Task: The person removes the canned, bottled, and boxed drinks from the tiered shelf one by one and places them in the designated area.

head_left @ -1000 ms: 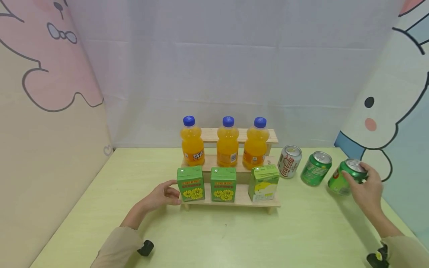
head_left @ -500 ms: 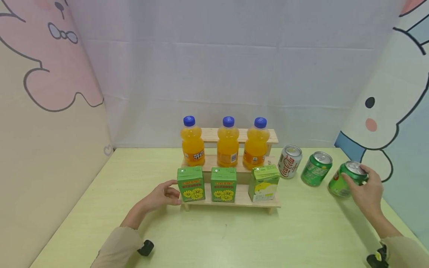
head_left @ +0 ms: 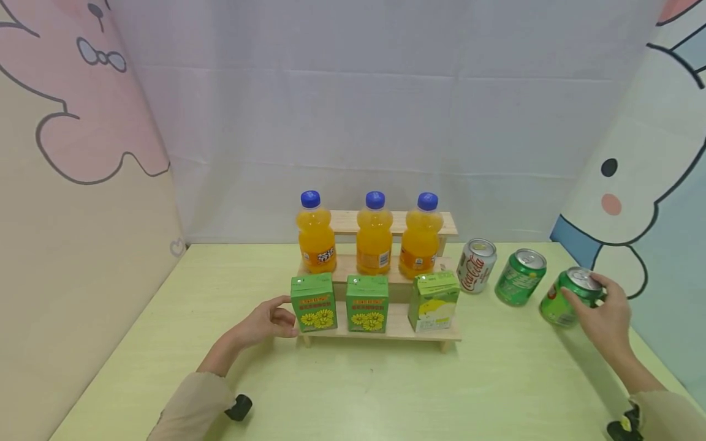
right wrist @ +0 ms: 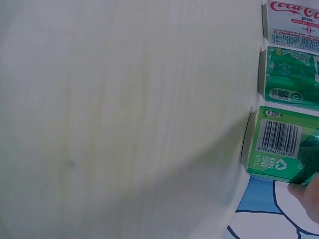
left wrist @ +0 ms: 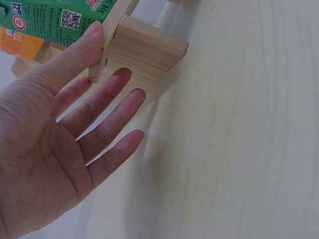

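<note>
Gripping a green soda can (head_left: 559, 302) between thumb and fingers, the right hand (head_left: 607, 313) has a second green can (head_left: 521, 279) to its left; the left hand (head_left: 265, 321), fingers loosely spread, possibly touches a flower-printed drink carton (head_left: 314, 306).

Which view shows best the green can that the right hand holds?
The head view: it shows the green can nearly whole, lid included, though the right hand covers part. The right wrist view crops it but shows the barcode; the left wrist view lacks it.

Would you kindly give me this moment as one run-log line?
right hand: holds rightmost green can | left hand: beside leftmost green carton, fingers extended | wooden stand: three orange bottles behind three cartons
</note>
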The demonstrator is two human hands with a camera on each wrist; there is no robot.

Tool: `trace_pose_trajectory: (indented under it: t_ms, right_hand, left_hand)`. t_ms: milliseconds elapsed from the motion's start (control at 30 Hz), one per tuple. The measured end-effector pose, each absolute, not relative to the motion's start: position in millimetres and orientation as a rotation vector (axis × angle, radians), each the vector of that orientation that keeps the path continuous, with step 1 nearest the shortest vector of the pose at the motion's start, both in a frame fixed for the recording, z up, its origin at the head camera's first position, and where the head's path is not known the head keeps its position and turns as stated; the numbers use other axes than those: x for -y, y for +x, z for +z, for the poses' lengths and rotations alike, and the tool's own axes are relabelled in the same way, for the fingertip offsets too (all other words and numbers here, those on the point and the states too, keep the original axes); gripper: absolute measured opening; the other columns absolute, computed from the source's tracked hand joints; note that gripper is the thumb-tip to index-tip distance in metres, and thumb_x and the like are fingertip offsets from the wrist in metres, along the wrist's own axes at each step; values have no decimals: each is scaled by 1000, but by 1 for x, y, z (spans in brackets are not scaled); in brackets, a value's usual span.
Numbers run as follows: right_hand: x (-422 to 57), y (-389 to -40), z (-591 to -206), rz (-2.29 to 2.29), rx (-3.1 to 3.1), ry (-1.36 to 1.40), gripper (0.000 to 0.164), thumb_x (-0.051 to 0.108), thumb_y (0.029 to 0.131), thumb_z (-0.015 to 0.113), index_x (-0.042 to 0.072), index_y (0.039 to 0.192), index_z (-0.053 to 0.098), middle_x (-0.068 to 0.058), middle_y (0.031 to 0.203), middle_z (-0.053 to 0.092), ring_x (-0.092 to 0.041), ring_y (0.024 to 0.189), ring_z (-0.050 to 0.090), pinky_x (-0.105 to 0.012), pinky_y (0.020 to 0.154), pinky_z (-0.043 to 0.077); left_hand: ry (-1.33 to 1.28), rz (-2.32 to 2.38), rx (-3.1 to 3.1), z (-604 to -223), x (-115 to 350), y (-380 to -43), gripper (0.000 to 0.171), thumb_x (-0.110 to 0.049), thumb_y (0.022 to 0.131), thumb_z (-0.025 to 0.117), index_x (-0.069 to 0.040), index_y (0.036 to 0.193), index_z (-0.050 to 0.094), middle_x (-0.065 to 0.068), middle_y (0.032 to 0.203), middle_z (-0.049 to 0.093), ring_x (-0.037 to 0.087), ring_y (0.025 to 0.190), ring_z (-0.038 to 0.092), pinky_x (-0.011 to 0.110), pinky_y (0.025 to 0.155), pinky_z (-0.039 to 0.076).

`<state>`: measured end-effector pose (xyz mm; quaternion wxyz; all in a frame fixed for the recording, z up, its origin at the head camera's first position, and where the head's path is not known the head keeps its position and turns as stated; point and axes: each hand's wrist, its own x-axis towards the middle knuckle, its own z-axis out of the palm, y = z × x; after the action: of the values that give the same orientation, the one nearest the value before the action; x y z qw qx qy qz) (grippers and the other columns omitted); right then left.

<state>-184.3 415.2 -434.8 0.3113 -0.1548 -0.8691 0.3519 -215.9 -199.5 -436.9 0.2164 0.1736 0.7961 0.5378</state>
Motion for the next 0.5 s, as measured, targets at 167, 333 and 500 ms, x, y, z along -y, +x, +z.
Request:
trace_pose_trajectory:
  t_ms: [167, 333, 500]
  right_hand:
    - [-453, -202, -471, 885, 2324, -359, 66, 29, 78, 71, 4, 132, 41, -22, 121, 44, -18, 101, 41, -9, 61, 30]
    - [-451, -200, -468, 877, 2341, -360, 67, 31, 79, 70, 3, 132, 40, -22, 122, 44, -24, 103, 41, -7, 63, 28]
    - [-420, -181, -434, 901, 2369, -356, 62, 21, 81, 68, -6, 129, 39, -28, 121, 42, -35, 101, 39, -10, 61, 27]
  left_hand:
    - [486, 1488, -2216, -438, 200, -216, 76, -17, 77, 73, 4, 135, 30, 15, 103, 64, 23, 91, 61, 39, 85, 45]
    - [479, 1486, -2225, -439, 200, -217, 76, -18, 77, 73, 3, 136, 30, 15, 103, 64, 23, 92, 61, 39, 86, 45]
    - [493, 1496, -2214, -441, 200, -218, 76, -17, 77, 73, 4, 136, 29, 15, 103, 64, 23, 91, 61, 38, 86, 46]
